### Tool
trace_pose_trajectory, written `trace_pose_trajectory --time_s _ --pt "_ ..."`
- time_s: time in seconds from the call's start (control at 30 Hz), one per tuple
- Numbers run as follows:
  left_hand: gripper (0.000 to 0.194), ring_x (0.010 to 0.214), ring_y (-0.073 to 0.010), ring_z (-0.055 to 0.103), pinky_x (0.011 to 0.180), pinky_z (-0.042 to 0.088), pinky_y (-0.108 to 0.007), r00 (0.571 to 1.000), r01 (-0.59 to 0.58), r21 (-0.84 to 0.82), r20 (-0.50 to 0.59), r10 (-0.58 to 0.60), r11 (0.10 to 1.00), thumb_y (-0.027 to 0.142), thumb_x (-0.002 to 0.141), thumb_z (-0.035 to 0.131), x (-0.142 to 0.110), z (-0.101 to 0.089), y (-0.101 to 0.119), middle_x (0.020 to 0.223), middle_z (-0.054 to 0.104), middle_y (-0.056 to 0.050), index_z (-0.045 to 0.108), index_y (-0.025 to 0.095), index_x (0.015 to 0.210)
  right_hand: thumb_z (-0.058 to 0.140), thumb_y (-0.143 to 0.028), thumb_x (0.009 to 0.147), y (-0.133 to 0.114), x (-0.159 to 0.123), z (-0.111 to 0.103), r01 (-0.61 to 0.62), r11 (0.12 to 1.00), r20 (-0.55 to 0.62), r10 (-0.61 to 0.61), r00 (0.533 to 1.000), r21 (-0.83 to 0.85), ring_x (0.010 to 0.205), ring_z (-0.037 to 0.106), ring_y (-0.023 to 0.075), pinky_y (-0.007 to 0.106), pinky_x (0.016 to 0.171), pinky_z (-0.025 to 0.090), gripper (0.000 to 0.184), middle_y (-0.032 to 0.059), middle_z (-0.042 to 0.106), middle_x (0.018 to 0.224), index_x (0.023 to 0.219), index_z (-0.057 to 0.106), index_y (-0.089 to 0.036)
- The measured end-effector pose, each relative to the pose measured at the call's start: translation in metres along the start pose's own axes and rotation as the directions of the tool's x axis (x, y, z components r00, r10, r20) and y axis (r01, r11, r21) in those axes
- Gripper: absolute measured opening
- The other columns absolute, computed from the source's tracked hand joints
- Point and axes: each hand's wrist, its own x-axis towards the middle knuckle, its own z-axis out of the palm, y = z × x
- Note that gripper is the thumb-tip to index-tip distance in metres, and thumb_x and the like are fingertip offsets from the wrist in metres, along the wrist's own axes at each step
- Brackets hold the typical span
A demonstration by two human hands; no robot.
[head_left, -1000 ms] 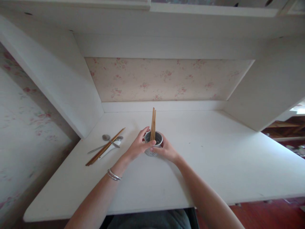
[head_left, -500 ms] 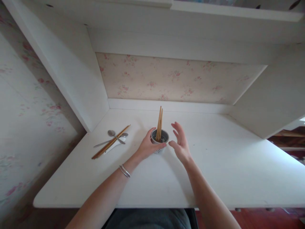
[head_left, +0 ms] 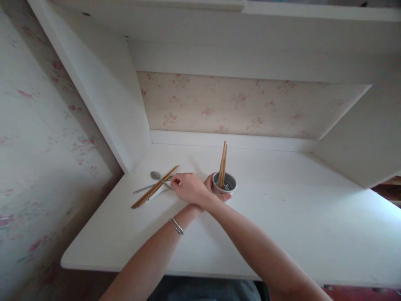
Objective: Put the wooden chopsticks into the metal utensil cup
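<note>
My left hand [head_left: 209,184] is wrapped round a grey metal utensil holder [head_left: 234,184] with holes in it; the fingers show at its left side and front. Several wooden chopsticks [head_left: 222,167] stand in the holder, leaning slightly. My right hand [head_left: 189,188] crosses over my left wrist to the pile of utensils. Its fingers are curled together at the handle end of a metal spoon [head_left: 155,175]; what they grip is hidden. A second metal spoon [head_left: 142,189], a white spoon [head_left: 155,195] and more chopsticks [head_left: 150,193] lie crossed there, partly under my right hand.
The white desk [head_left: 282,234] has a low ledge [head_left: 250,141] at the back. White side panels [head_left: 87,83] and an overhead shelf [head_left: 250,29] close it in. Floral wallpaper [head_left: 238,104] covers the wall behind.
My right hand has moved left from beside the holder, across my left wrist, to the utensils, and its fingers have closed. My left hand still holds the holder. The view has shifted slightly.
</note>
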Motion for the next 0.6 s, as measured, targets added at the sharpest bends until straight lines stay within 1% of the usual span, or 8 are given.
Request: trace_pose_trajectory --time_s 0.07,0.1,0.13,0.2,0.33,0.4,0.5,0.6 --pt "0.073 0.097 -0.0237 0.062 0.081 0.050 -0.033 0.998 -0.015 -0.142 0.055 0.023 0.990 0.030 0.059 0.081 0.000 0.000 -0.005 0.110 0.063 -0.010 0.047 0.021 0.123 0.045 -0.032 0.086 0.002 0.033 0.009 -0.139 0.989 0.121 0.144 0.982 -0.042 0.092 0.066 0.0261 0.031 0.075 0.046 0.032 0.0123 0.072 0.097 0.092 0.072 -0.016" --pt "0.075 0.095 -0.0226 0.062 0.079 0.050 -0.033 0.996 -0.011 -0.210 0.082 0.029 0.978 0.031 0.060 0.081 0.000 0.000 -0.006 0.110 0.062 -0.010 0.044 0.021 0.125 0.049 -0.034 0.083 0.005 0.048 0.013 -0.204 0.978 0.197 0.210 0.958 -0.049 0.093 0.066 0.0282 0.031 0.073 0.047 0.032 0.0149 0.072 0.099 0.093 0.072 -0.014" --pt "0.077 0.092 -0.0220 0.062 0.077 0.051 -0.033 0.995 -0.002 -0.260 0.098 0.029 0.966 0.032 0.060 0.080 0.000 0.000 -0.007 0.109 0.062 -0.010 0.042 0.021 0.126 0.052 -0.035 0.080 0.008 0.062 0.017 -0.275 0.960 0.244 0.279 0.929 -0.053 0.095 0.066 0.0299 0.032 0.072 0.048 0.033 0.0170 0.071 0.101 0.095 0.072 -0.013" --pt "0.078 0.090 -0.0218 0.062 0.074 0.050 -0.033 0.995 0.002 -0.289 0.092 0.026 0.957 0.032 0.060 0.080 -0.001 0.000 -0.009 0.107 0.063 -0.009 0.041 0.021 0.127 0.058 -0.035 0.074 0.015 0.083 0.025 -0.353 0.934 0.273 0.355 0.894 -0.060 0.096 0.067 0.0328 0.033 0.070 0.050 0.036 0.0204 0.070 0.104 0.098 0.071 -0.011" --pt "0.074 0.096 -0.0240 0.060 0.079 0.049 -0.034 0.999 -0.033 -0.212 0.011 0.036 0.977 0.030 0.059 0.081 0.001 0.001 -0.008 0.110 0.062 -0.010 0.045 0.021 0.123 0.060 -0.033 0.070 0.025 0.103 0.041 -0.454 0.889 0.254 0.452 0.855 -0.052 0.093 0.068 0.0348 0.035 0.066 0.052 0.039 0.0210 0.070 0.102 0.101 0.070 -0.011" --pt "0.073 0.096 -0.0236 0.060 0.080 0.048 -0.034 0.999 -0.041 -0.183 0.008 0.043 0.982 0.029 0.059 0.081 0.003 0.001 -0.009 0.111 0.061 -0.011 0.046 0.020 0.122 0.061 -0.031 0.068 0.027 0.107 0.047 -0.494 0.869 0.235 0.488 0.841 -0.036 0.095 0.067 0.0345 0.035 0.067 0.052 0.040 0.0199 0.070 0.103 0.102 0.070 -0.011" --pt "0.072 0.095 -0.0223 0.060 0.081 0.048 -0.033 0.999 -0.047 -0.191 0.011 0.050 0.981 0.030 0.057 0.082 0.006 0.002 -0.010 0.109 0.062 -0.011 0.048 0.019 0.120 0.061 -0.031 0.068 0.030 0.110 0.053 -0.543 0.840 0.200 0.534 0.821 -0.012 0.099 0.066 0.0352 0.036 0.070 0.053 0.042 0.0206 0.069 0.106 0.104 0.069 -0.011" --pt "0.072 0.096 -0.0223 0.060 0.081 0.047 -0.032 0.999 -0.045 -0.223 -0.022 0.041 0.974 0.030 0.056 0.083 0.007 0.004 -0.012 0.110 0.062 -0.011 0.050 0.019 0.119 0.060 -0.031 0.070 0.033 0.113 0.054 -0.574 0.819 0.180 0.563 0.807 0.011 0.102 0.065 0.0347 0.037 0.073 0.053 0.041 0.0213 0.068 0.108 0.104 0.069 -0.010"
